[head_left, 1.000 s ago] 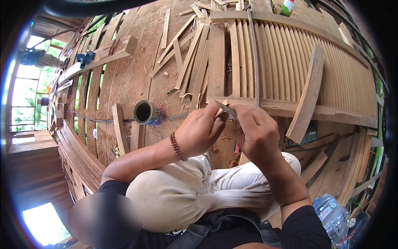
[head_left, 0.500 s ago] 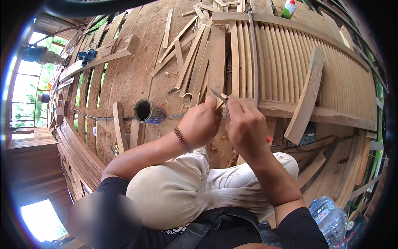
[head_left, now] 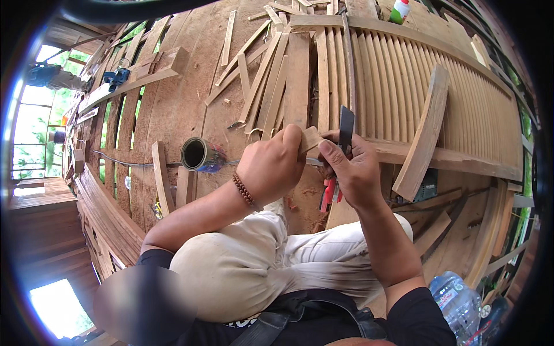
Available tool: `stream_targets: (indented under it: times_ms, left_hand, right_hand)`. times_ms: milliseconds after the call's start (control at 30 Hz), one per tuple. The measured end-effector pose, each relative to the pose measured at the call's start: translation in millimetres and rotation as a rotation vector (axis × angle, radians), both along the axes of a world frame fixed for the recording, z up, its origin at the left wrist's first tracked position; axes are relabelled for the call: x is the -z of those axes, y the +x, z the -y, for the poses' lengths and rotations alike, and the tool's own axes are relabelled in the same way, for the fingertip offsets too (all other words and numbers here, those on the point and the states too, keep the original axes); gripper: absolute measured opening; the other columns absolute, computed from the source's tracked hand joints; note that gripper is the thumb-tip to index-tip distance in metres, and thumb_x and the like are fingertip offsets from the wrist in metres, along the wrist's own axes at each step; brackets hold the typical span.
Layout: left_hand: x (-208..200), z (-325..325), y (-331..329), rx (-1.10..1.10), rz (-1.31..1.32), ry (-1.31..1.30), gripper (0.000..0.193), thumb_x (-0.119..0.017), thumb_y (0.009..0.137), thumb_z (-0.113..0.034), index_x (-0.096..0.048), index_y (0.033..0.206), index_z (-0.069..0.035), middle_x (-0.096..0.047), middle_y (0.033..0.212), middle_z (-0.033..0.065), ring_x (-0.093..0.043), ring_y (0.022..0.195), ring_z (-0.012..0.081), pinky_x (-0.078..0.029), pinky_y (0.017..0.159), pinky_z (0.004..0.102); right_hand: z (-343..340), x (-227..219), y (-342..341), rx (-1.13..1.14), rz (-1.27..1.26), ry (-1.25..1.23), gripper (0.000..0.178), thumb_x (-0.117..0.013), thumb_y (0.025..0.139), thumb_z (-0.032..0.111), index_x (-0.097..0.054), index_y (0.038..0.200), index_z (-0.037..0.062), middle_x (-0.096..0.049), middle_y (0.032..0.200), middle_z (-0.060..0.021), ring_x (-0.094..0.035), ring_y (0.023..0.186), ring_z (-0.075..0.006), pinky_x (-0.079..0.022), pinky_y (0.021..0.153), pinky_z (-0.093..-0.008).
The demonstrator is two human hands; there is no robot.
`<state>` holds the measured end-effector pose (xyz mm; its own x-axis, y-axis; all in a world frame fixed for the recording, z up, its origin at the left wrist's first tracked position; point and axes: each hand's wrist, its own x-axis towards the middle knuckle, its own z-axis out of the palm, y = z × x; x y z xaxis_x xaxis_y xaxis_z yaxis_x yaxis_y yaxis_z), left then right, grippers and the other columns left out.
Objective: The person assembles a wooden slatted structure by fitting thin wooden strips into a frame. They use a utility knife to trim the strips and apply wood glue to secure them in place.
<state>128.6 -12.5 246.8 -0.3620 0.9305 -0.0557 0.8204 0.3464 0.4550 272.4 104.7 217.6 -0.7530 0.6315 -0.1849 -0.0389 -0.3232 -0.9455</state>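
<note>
Swung off the wood piece [head_left: 310,139] since the earlier frame, the knife blade [head_left: 346,127] now stands nearly upright in the curled right hand [head_left: 356,173], pointing toward the slatted panel [head_left: 398,86]. By that panel's near left corner, the left hand [head_left: 271,163] pinches the piece; right fingertips meet its exposed end. Blade and piece are apart, the blade farther right along the panel. Fingers hide the piece's long axis; I cannot tell it.
</note>
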Motion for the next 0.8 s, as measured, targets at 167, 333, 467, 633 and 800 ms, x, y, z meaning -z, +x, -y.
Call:
stream_targets:
  times_ms: [167, 333, 467, 633, 800]
  left_hand:
    - [-5.5, -0.5, 1.4, 0.016, 0.041, -0.062, 0.025, -0.063, 0.093, -0.016, -0.045, 0.103, -0.002, -0.067, 0.085, 0.0221, -0.067, 0.076, 0.0454, -0.053, 0.065, 0.0532]
    - [-0.2, 3.1, -1.7, 0.015, 0.251, -0.002, 0.027, -0.063, 0.098, -0.02, -0.047, 0.103, 0.0, -0.065, 0.084, 0.0258, -0.065, 0.08, 0.0478, -0.05, 0.068, 0.0525]
    - [-3.0, 7.5, -7.7, 0.041, 0.475, 0.12, 0.037, -0.055, 0.105, -0.035, -0.048, 0.099, 0.001, -0.063, 0.079, 0.0271, -0.064, 0.081, 0.0491, -0.05, 0.07, 0.0523]
    - [-6.4, 12.1, -13.6, 0.049, 0.609, 0.064, 0.044, -0.051, 0.108, -0.042, -0.053, 0.1, 0.001, -0.063, 0.08, 0.0256, -0.062, 0.078, 0.0471, -0.048, 0.068, 0.0471]
    - [-16.4, 13.6, -10.3, 0.05, 0.738, 0.029, 0.046, -0.057, 0.106, -0.045, -0.06, 0.102, 0.001, -0.061, 0.076, 0.0194, -0.062, 0.069, 0.0311, -0.049, 0.066, 0.0417]
  right_hand:
    - [-7.5, 2.7, 4.4, -0.081, -0.023, -0.166, 0.02, -0.068, 0.102, 0.019, -0.071, 0.107, -0.0004, -0.069, 0.08, -0.0023, -0.061, 0.067, -0.0067, -0.049, 0.06, -0.0225]
    - [-12.1, 3.6, 5.4, -0.07, -0.078, -0.176, 0.018, -0.063, 0.105, 0.018, -0.068, 0.107, 0.0004, -0.067, 0.079, -0.0045, -0.059, 0.062, -0.0096, -0.049, 0.054, -0.0246]
    - [-9.4, -1.8, 9.8, -0.034, 0.06, 0.398, 0.019, -0.057, 0.107, 0.017, -0.065, 0.109, -0.0003, -0.064, 0.078, -0.0048, -0.058, 0.064, -0.0107, -0.047, 0.056, -0.0265]
    - [-7.4, -20.9, 22.2, -0.178, 0.141, 0.466, 0.018, -0.051, 0.108, 0.015, -0.061, 0.11, 0.0002, -0.059, 0.074, -0.0084, -0.056, 0.064, -0.0137, -0.046, 0.059, -0.0314]
    - [2.5, -31.9, 19.9, -0.199, 0.082, 0.406, 0.023, -0.048, 0.11, 0.015, -0.063, 0.117, -0.0012, -0.061, 0.075, -0.0032, -0.058, 0.058, -0.0083, -0.046, 0.052, -0.0252]
